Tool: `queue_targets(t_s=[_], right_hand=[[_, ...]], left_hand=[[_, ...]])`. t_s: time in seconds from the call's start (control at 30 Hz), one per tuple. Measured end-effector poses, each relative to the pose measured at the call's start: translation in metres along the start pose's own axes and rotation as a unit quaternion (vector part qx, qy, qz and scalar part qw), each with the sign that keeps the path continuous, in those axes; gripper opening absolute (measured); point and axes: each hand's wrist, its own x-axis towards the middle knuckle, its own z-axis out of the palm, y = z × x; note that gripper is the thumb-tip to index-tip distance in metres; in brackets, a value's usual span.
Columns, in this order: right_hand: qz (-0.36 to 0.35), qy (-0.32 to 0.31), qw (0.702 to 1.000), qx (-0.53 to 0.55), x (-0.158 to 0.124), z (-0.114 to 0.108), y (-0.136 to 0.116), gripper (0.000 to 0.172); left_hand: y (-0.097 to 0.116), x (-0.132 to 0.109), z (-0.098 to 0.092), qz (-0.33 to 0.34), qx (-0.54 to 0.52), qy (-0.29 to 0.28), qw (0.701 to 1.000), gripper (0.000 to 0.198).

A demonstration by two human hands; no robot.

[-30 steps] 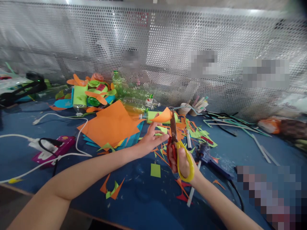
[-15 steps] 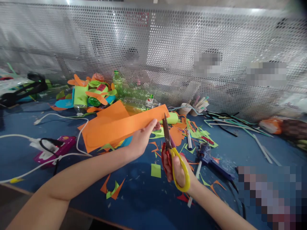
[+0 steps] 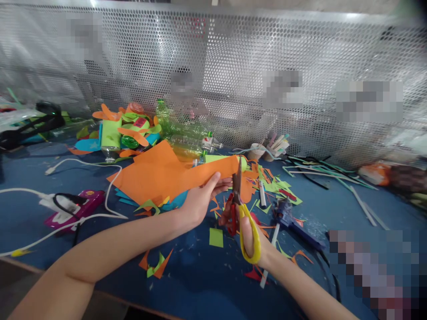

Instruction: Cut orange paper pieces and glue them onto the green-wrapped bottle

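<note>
My left hand (image 3: 199,201) pinches the near edge of a long orange paper strip (image 3: 200,174) and holds it just above the blue table (image 3: 200,275). My right hand (image 3: 251,234) is closed through the yellow and red handles of a pair of scissors (image 3: 240,209). The blades point up and away and meet the right end of the strip. More orange paper sheets (image 3: 150,175) lie flat under and behind the strip.
Orange and green paper scraps (image 3: 276,186) litter the table. Plastic bottles (image 3: 187,140) and cut paper shapes (image 3: 123,129) pile up at the back left. A blue glue gun (image 3: 290,220) lies right of the scissors. A purple device (image 3: 80,204) with white cables sits left. A perforated metal screen (image 3: 233,66) stands behind.
My left hand picked an orange strip up from the table and brought it to the scissors. The scissors shifted slightly left and now meet the strip's right end.
</note>
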Motion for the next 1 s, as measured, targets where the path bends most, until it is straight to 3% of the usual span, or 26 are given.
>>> queue_targets(t_s=[0.5, 0.8, 1.0], right_hand=[[0.0, 0.041, 0.999, 0.036, 0.003, 0.002, -0.007, 0.047], [0.015, 0.056, 0.996, 0.073, 0.0, 0.006, 0.004, 0.046], [0.039, 0.049, 0.986, 0.157, 0.0, 0.01, 0.014, 0.048]], left_hand=[[-0.004, -0.009, 0.002, -0.025, 0.0, -0.01, 1.0, 0.022], [-0.007, -0.013, 0.003, -0.029, -0.004, -0.01, 1.0, 0.022], [-0.006, -0.015, 0.004, -0.026, -0.003, -0.007, 1.0, 0.022]])
